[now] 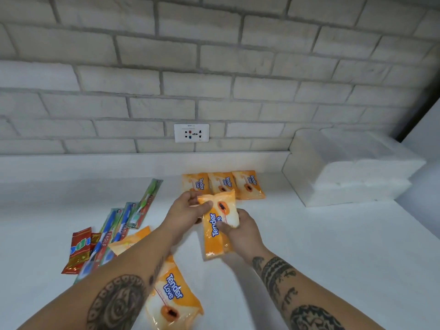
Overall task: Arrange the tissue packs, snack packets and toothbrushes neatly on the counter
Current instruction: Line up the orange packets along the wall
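Mostly white table (309,246) against a pale brick wall (214,67); a wall socket plate (191,132) sits low on the wall, small print on it unreadable; a stack of white foam blocks (352,167) stands at the right rear, well apart from the hands; three orange tissue packs (222,185) lie side by side in a row near the wall, each marked "Tender Love"; at left, toothbrushes in packaging (112,234) lie fanned, two showing "EAGLE", a green toothbrush (151,194) further back; a red snack packet (78,251) lies beside them, blue letters only partly readable; another orange pack (129,241) is partly hidden under the left forearm; a nearer "Tender Love" pack (172,298) lies between the forearms, its left edge covered by the arm; held tissue pack (217,225), "Tender Love" with a papaya picture, is lifted above the table just in front of the row; left hand (188,210) pinches its top corner, thumb on front, fingers curled behind; right hand (240,231) grips its right side, thumb across the front; a second pack seems tucked behind it, cannot tell for sure.
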A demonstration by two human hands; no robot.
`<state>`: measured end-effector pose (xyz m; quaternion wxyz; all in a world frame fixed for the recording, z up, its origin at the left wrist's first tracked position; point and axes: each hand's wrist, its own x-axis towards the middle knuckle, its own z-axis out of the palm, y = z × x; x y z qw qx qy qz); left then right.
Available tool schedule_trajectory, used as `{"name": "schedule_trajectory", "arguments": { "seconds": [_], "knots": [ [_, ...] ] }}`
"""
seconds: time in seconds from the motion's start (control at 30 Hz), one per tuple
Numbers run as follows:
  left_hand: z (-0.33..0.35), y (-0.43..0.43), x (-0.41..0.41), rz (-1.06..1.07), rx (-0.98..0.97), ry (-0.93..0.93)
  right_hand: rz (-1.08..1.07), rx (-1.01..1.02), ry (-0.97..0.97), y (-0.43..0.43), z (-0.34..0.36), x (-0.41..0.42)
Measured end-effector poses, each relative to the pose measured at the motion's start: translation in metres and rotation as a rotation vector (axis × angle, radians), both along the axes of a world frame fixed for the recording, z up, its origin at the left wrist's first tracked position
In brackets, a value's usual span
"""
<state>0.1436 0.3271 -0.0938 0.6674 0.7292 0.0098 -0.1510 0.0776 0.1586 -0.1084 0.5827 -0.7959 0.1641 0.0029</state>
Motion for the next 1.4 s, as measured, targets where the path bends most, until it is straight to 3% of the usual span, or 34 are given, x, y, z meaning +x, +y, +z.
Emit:
{"name": "schedule_trajectory", "arguments": {
  "seconds": [0.1,0.33,0.53,0.73,1.1,1.17,1.3,1.4],
  "knots": [
    [0.017,-0.021,-0.003,-0.115,-0.095,0.150,-0.036,0.077,-0.084,-0.012,0.017,0.002],
    [0.031,-0.053,-0.006,-0.072,-0.236,0.130,-0.141,0.104,-0.145,-0.030,0.046,-0.003],
    [0.040,-0.062,-0.008,-0.098,-0.231,0.148,-0.174,0.339,-0.074,-0.045,0.054,-0.002],
    [0.035,-0.077,-0.009,-0.224,-0.113,0.178,-0.280,0.281,-0.040,-0.062,0.042,0.006],
    [0.013,-0.133,0.035,-0.028,-0.008,0.154,-0.168,0.157,0.042,-0.122,0.011,0.060],
    [0.008,-0.139,0.052,-0.010,0.129,0.028,-0.187,0.141,0.038,-0.131,0.007,0.083],
    [-0.016,-0.134,0.094,-0.011,0.613,-0.264,-0.219,0.065,0.007,-0.141,-0.004,0.131],
    [-0.037,-0.127,0.110,-0.161,1.037,-0.320,-0.217,0.022,0.027,-0.143,-0.014,0.157]
  ]
}}
